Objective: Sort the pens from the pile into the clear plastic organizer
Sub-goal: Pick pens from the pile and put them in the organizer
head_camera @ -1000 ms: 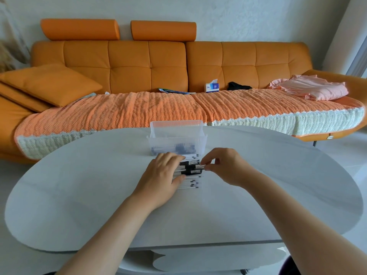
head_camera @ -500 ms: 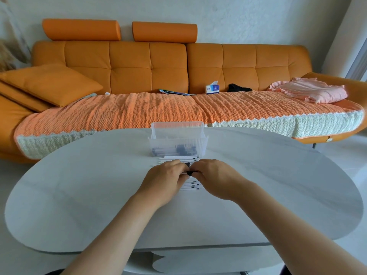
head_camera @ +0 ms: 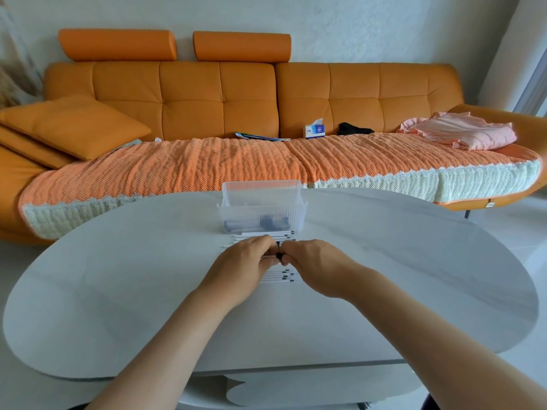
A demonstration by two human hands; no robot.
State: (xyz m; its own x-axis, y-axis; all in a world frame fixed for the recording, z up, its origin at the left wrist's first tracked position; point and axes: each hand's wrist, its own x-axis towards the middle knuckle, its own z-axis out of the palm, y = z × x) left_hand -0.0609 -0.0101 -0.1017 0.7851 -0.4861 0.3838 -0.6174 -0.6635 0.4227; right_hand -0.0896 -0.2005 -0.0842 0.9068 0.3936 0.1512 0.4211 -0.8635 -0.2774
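A clear plastic organizer [head_camera: 262, 213] stands on the white oval table [head_camera: 118, 291], with dark pen parts showing through its ribbed front wall. Just in front of it lies a pile of white pens with black ends [head_camera: 279, 277], side by side. My left hand [head_camera: 245, 269] and my right hand [head_camera: 313, 269] meet over the middle of the pile, fingers curled. Between their fingertips they pinch one pen [head_camera: 277, 255], whose black end shows in the gap. Most of the pile is hidden under the hands.
An orange sofa [head_camera: 251, 99] with a woven orange cover runs behind the table. On it lie a cushion [head_camera: 74, 125], a tissue box [head_camera: 314, 131], a magazine and pink clothes [head_camera: 461, 134]. The table's front edge is near my forearms.
The hands have come together over the pile: one second ago they were apart at either end of a pen. Since half a second ago they have hardly moved.
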